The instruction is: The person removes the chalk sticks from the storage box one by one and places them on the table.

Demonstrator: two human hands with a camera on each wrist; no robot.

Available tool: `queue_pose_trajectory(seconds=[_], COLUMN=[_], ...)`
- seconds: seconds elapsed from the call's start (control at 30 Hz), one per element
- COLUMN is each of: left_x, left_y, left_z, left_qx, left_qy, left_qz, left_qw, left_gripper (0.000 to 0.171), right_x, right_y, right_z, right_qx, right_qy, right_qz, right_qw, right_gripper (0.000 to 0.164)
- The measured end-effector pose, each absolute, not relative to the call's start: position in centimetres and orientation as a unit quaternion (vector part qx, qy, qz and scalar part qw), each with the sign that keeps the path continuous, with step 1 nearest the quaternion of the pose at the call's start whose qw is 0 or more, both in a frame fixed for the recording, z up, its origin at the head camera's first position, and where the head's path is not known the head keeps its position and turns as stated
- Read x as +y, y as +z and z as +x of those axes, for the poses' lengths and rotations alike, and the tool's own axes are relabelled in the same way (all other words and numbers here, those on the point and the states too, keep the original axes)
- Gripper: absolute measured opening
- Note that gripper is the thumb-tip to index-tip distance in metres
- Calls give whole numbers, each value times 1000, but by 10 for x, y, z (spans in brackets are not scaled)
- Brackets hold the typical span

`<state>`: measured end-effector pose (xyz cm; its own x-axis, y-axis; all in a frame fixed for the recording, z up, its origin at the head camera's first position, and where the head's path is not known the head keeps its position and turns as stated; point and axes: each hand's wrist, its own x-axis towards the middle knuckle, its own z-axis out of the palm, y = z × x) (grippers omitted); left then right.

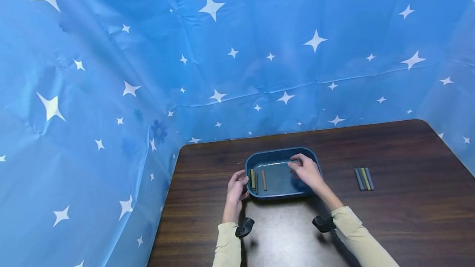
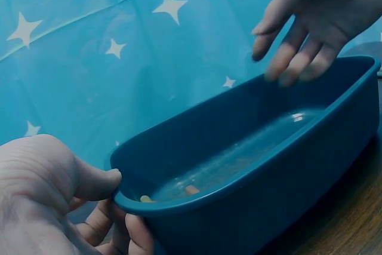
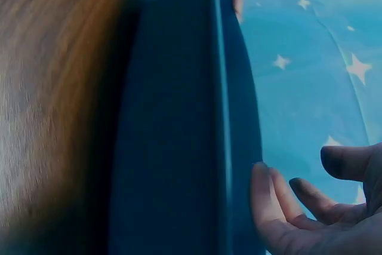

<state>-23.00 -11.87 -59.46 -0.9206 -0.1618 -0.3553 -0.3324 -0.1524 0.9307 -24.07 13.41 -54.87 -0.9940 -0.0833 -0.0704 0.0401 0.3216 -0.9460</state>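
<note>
A dark blue plastic basin point(image 1: 279, 178) stands on the table. My left hand point(image 1: 235, 190) grips its left end, and in the left wrist view the thumb lies on the rim with the fingers curled below it outside. Over the basin's right part hovers my right hand point(image 1: 306, 171), fingers loosely spread and holding nothing; dark smudges mark its fingertips point(image 3: 332, 160). Inside the basin, olive and dark chalk-like sticks point(image 1: 253, 179) lie side by side along the left wall. An orange-brown stick point(image 1: 264, 180) lies just right of them, a little apart.
Right of the basin, a small row of blue-grey and yellow-green sticks point(image 1: 364, 179) lies on the dark wooden table point(image 1: 412, 168). Blue star-patterned sheeting point(image 1: 252, 73) hangs behind the table and along its sides. Black wrist devices point(image 1: 245, 228) sit at both cuffs.
</note>
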Motion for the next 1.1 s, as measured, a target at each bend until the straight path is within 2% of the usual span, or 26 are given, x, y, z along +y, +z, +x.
queue_pose_trajectory(seconds=[0.23,0.7,1.1], left_x=[-118,-120,-118], left_y=[-596,-594,-595], left_z=[-230,-229,-228], left_qx=[649,651,647], left_qy=[735,732,737], left_qz=[-190,-194,-191], left_qw=[58,54,52], left_gripper=[37,36,37], right_x=[106,64,43], right_y=[-556,-575,-586], right_z=[-240,-245,-252], right_qx=[837,826,851], right_qy=[-543,-549,-514], right_qz=[-27,-21,-11], right_qw=[62,122,106], right_gripper=[37,41,44])
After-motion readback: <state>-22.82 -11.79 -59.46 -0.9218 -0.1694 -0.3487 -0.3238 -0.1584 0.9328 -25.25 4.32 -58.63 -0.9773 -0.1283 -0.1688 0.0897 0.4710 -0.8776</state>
